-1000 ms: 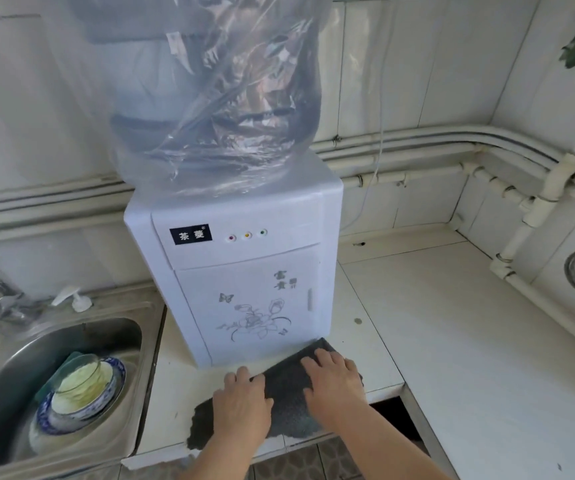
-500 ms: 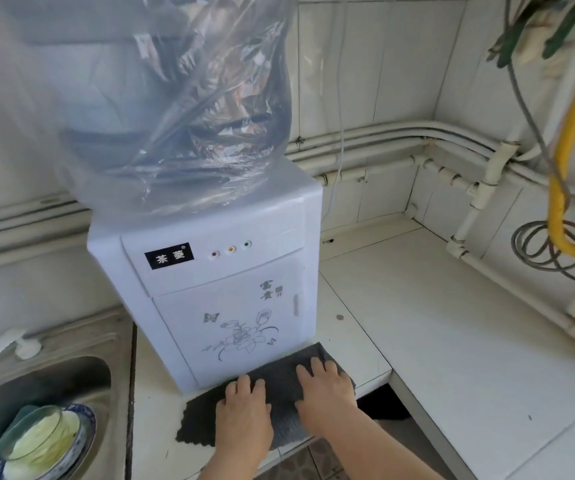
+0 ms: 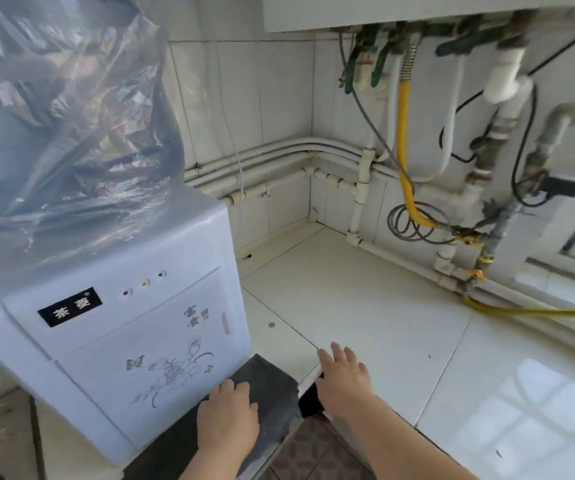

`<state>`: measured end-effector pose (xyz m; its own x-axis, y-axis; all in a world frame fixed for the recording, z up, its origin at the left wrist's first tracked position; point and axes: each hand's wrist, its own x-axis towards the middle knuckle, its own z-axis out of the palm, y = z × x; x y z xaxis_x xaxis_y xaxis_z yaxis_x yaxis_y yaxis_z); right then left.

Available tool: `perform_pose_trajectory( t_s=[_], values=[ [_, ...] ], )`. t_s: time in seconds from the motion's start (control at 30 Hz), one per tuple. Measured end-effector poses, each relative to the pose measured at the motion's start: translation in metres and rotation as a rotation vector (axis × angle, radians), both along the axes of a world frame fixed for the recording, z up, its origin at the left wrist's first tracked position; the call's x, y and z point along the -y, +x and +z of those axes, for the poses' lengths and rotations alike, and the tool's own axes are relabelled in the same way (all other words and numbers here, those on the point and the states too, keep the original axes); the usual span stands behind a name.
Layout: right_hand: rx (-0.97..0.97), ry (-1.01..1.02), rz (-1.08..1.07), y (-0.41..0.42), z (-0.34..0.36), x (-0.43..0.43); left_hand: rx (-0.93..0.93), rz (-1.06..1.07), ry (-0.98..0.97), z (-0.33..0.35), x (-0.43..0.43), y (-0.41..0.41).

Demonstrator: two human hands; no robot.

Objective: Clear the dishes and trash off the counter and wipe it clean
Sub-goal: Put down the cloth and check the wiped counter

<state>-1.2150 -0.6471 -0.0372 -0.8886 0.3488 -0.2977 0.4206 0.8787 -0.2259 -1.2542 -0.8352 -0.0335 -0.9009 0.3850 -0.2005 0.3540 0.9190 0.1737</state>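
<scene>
A dark grey cloth (image 3: 268, 393) lies flat on the white tiled counter (image 3: 365, 306), right in front of the white water dispenser (image 3: 123, 341). My left hand (image 3: 227, 417) presses flat on the cloth, fingers straight. Off the cloth and to its right, my right hand (image 3: 343, 379) hovers or rests with spread fingers at the counter's inner corner edge; I cannot tell whether it touches the counter. A small round spot (image 3: 271, 325) marks the counter beside the dispenser.
The dispenser's bottle is wrapped in a clear plastic bag (image 3: 64, 126). White pipes (image 3: 279, 157) run along the tiled walls. A yellow hose (image 3: 404, 140), coiled cable (image 3: 414, 221) and valves hang at the right. Patterned floor (image 3: 313, 455) shows below the counter edge.
My right hand has lifted off the cloth and moved right toward the corner counter. The view swung right, so the sink with dishes has left the frame. My left hand stays on the cloth.
</scene>
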Motion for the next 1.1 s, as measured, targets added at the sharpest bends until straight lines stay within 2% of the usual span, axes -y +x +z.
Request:
perform_pose_trajectory(
  t_s=[0.27, 0.47, 0.7, 0.87, 1.0, 1.1],
  values=[
    [0.030, -0.008, -0.241, 0.062, 0.011, -0.112, 0.020, -0.170, 0.081, 0.006, -0.115, 0.014],
    [-0.002, -0.021, -0.348, 0.110, 0.001, -0.184, 0.006, -0.248, 0.046, 0.005, -0.196, 0.032],
    [0.066, -0.146, -0.343, 0.143, -0.017, -0.221, 0.034, -0.272, -0.047, 0.003, -0.239, 0.041],
    [0.020, -0.211, -0.324, 0.152, -0.019, -0.233, 0.058, -0.336, -0.079, -0.001, -0.276, 0.052],
    [-0.028, -0.275, -0.359, 0.160, -0.020, -0.241, 0.059, -0.409, -0.077, -0.002, -0.308, 0.059],
    [-0.089, -0.303, -0.432, 0.171, -0.021, -0.246, 0.125, -0.463, -0.105, -0.012, -0.324, 0.065]
  ],
)
